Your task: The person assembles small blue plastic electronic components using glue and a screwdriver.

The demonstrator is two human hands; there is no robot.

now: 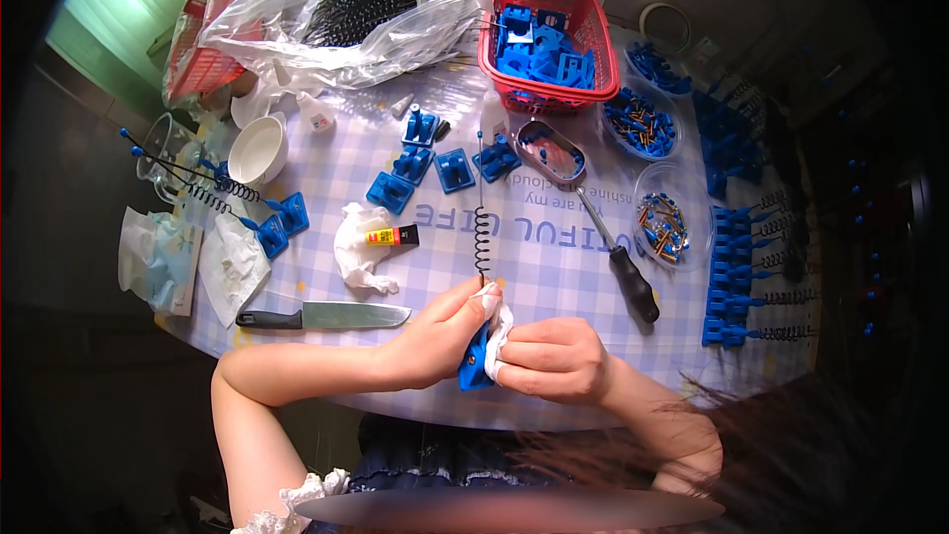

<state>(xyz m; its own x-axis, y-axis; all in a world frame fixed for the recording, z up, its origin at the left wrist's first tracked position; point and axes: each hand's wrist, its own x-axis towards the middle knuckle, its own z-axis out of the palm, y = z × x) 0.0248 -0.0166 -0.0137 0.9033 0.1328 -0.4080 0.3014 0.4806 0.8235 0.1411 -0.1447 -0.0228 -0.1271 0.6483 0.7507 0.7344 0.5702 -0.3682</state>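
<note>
Your left hand (445, 331) was closed tight on the blue piece (474, 364), with the thumb by the foot of its dark spring (481, 240). Your right hand (554, 361) pinched a white tissue (501, 336) and held it against the piece at three o'clock. Your hands were close together, and the piece sat between them, right in front of you.

Your fingers hid where the spring met the piece, so I couldn't tell how well they were joined. If you rubbed too hard, the spring could bend or come loose. The tissue could tear and leave bits behind.

The thin wire (480, 173) above the spring pointed to twelve o'clock, toward a white bottle (494, 117). A big swing could bump that bottle.

The knife (351, 314) lay between nine and ten o'clock, its blade near your left arm. If that arm slid forward, you could get cut.

Near eleven o'clock was the yellow glue tube (383, 237). I couldn't tell if its cap was tight; a loose one could leak.

At two o'clock, the screwdriver (631, 277) lay near the bowl of screws (664, 225). A careless reach could spill them.
</note>
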